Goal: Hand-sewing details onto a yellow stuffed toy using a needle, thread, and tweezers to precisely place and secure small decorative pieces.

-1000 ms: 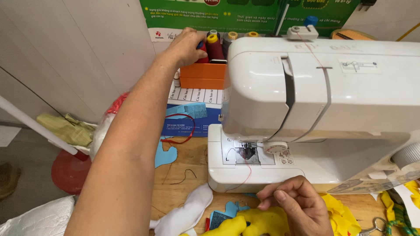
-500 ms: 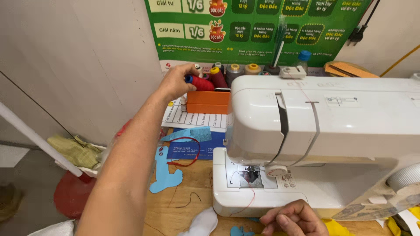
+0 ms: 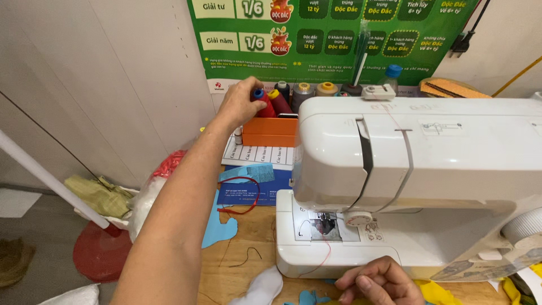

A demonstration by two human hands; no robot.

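Left hand (image 3: 240, 100) now grips red spool (image 3: 264, 104) in orange box (image 3: 270, 131) | right hand (image 3: 379, 282) still pinches, seemingly, red thread (image 3: 323, 257)

Single head-worn view, looking down and forward from close range. Sewing machine (image 3: 418, 181) fills the right; desk (image 3: 237, 265) and wall beyond.

Left hand (image 3: 240, 101): bare, no ring, no glove; forearm running toward 7 o'clock bare for all its visible length, no sleeve, no watch or band at wrist. Right hand (image 3: 381, 282) at 6 o'clock: bare, fingers (image 3: 361, 280) unadorned, nails short; wrist out of frame.
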